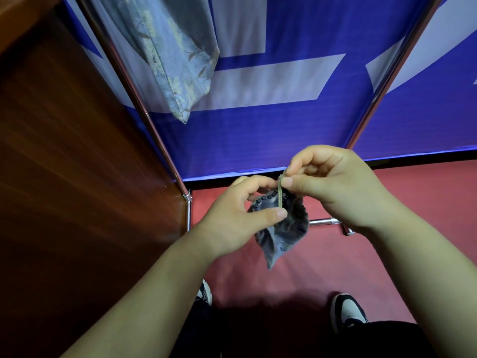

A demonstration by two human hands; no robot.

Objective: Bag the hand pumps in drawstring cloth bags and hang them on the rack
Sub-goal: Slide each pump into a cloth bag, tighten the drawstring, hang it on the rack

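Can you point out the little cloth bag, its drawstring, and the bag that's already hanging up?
Cloth bag (286,236), head view, on its gathered grey body.
Drawstring (279,196), head view, mid-cord between the hands.
Hanging bag (175,60), head view, on its flowered front.

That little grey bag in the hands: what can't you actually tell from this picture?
- Head view: whether a pump is inside the small grey bag; its cloth hides the contents.
- The bag's mouth is partly covered by the left hand and right hand, which pinch the drawstring.
- The rack's top and the hanging floral bag's attachment are cut off by the upper edge.
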